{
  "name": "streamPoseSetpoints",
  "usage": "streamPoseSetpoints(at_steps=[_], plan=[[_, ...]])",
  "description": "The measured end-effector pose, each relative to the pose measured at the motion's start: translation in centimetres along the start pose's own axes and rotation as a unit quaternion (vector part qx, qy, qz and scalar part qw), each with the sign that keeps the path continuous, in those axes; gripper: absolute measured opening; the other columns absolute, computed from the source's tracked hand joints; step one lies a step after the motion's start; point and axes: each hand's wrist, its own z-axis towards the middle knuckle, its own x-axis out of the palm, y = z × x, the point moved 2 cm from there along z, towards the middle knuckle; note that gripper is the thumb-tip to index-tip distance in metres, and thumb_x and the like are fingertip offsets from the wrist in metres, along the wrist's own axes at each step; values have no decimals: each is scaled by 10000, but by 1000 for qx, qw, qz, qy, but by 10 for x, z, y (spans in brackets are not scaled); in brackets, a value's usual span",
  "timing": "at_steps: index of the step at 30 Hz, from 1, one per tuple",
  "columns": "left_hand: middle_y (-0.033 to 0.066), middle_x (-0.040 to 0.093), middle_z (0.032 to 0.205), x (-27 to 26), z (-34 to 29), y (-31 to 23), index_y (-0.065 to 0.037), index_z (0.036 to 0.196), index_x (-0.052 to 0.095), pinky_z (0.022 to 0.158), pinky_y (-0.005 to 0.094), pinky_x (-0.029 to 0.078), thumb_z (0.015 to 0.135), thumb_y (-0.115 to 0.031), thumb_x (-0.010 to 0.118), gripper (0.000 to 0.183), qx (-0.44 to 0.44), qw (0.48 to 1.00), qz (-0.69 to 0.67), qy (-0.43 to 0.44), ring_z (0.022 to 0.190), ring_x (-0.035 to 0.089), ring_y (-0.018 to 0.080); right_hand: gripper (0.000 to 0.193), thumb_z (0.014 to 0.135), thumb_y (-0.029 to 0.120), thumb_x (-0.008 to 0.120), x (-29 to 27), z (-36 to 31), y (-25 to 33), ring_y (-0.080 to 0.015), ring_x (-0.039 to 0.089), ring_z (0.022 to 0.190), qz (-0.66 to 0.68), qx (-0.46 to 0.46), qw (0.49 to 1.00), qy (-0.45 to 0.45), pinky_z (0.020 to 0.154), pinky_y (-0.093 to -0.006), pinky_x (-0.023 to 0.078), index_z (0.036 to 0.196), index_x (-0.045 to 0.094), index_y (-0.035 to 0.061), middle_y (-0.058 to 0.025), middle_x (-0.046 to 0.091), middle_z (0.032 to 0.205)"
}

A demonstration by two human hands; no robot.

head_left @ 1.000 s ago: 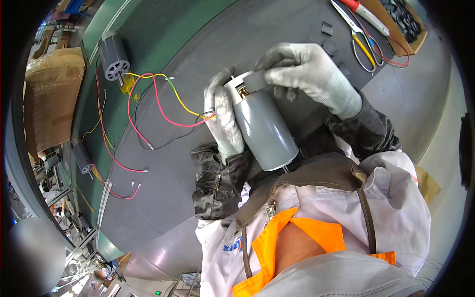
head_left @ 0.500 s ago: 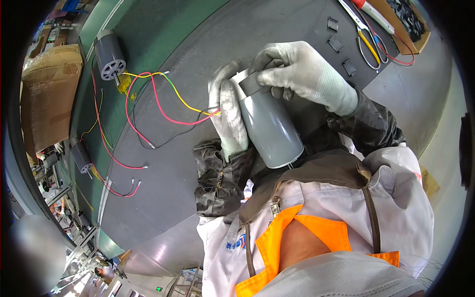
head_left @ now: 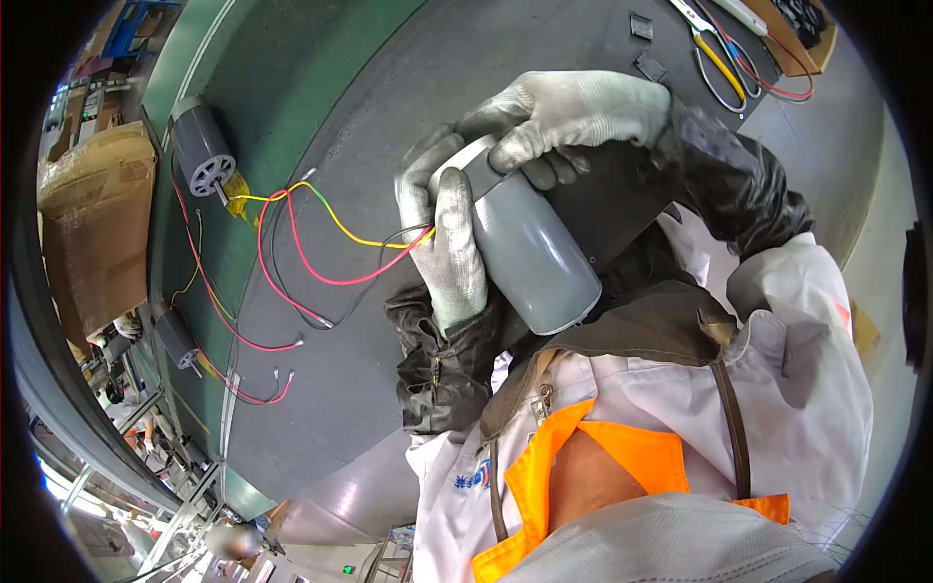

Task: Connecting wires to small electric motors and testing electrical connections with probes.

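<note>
A grey cylindrical motor [head_left: 539,255] lies tilted in front of me, its near end against my apron. My gloved left hand [head_left: 442,219] wraps round its far left end, fingers gripping the rim. Red, yellow and black wires [head_left: 360,262] come out beside that hand and trail left over the dark mat. At the far end my gloved right hand [head_left: 539,131] bends over the motor, thumb and fingers pinched on a dark grey band [head_left: 486,175] at the rim. What its fingertips hold beneath is partly hidden.
Two more motors with wires, one larger [head_left: 202,151] and one smaller [head_left: 175,338], lie on the green strip at left. Scissors [head_left: 719,63], small black clips [head_left: 649,66] and a cardboard box [head_left: 821,44] are at the far right. A large cardboard piece [head_left: 97,219] stands at far left.
My right hand has lowered and pressed closer over the motor's far end, its wrist now flatter. The view has shifted slightly; both hands still keep their hold.
</note>
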Motion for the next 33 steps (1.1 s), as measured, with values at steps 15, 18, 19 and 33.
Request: streamPoseSetpoints(at_steps=[15, 18, 19, 33], plan=[[173, 576, 1360, 16, 12, -12, 15, 1265, 577, 1108, 408, 413, 1019, -180, 601, 315, 4, 998, 68, -12, 1264, 545, 246, 423, 961, 299, 689, -9, -9, -22, -191, 653, 631, -175, -100, 972, -116, 611, -325, 555, 1298, 646, 47, -113, 695, 809], [170, 574, 1360, 14, 9, -11, 16, 1256, 585, 1104, 399, 418, 1008, -147, 609, 297, 0, 995, 97, -23, 1255, 546, 239, 521, 900, 131, 695, 3, -17, -15, -361, 625, 1074, -335, -238, 895, -174, 926, -419, 511, 1397, 562, 49, -167, 624, 1162], [167, 574, 1359, 16, 11, -10, 14, 1255, 589, 1102, 394, 420, 1007, -141, 612, 293, -14, 996, 87, -21, 1252, 547, 237, 527, 911, 132, 680, 8, -17, -19, -369, 621, 1077, -323, -246, 893, -192, 933, -422, 509, 1411, 539, 39, -176, 619, 1172], [150, 583, 1267, 22, 12, -7, 11, 1263, 610, 1025, 397, 439, 951, -39, 618, 316, 71, 980, 154, -104, 1180, 547, 269, 265, 978, 144, 598, 29, 1, -32, -346, 641, 1022, -218, -281, 847, -394, 895, -419, 540, 1231, 660, 100, -139, 659, 1099]])
